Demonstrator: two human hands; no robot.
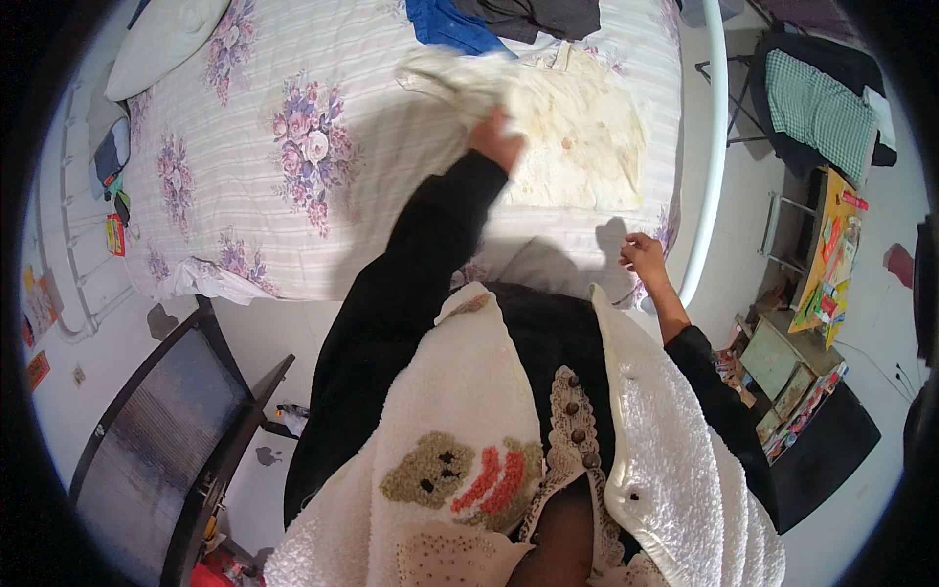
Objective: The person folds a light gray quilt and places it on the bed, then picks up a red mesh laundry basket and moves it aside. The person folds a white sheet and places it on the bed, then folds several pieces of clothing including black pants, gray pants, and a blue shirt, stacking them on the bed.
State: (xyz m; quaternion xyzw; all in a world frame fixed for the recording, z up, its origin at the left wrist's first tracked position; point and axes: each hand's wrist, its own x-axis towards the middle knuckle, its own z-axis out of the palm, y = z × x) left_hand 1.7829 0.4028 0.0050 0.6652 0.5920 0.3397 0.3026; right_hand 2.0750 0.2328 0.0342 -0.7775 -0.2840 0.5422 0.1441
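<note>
A stained cream-coloured cloth garment (579, 139) lies spread on a bed with a floral, striped sheet (242, 161). At its left side my left hand (501, 139) grips a part of the cloth, which is blurred and bunched beyond the fingers. My right hand (642, 255) hovers by the near right edge of the bed, fingers slightly curled and apart, holding nothing. Just past the cream garment lie a blue garment (458, 26) and a dark grey garment (539, 16), both cut off by the top of the view.
A white pole (715, 147) rises along the bed's right side. Further right are a chair with a green checked cloth (818, 106), a yellow-topped table (818, 264) with small items and a cabinet (774, 356). A white pillow (165, 44) lies at the far left, and a dark-framed panel (161, 418) stands at lower left.
</note>
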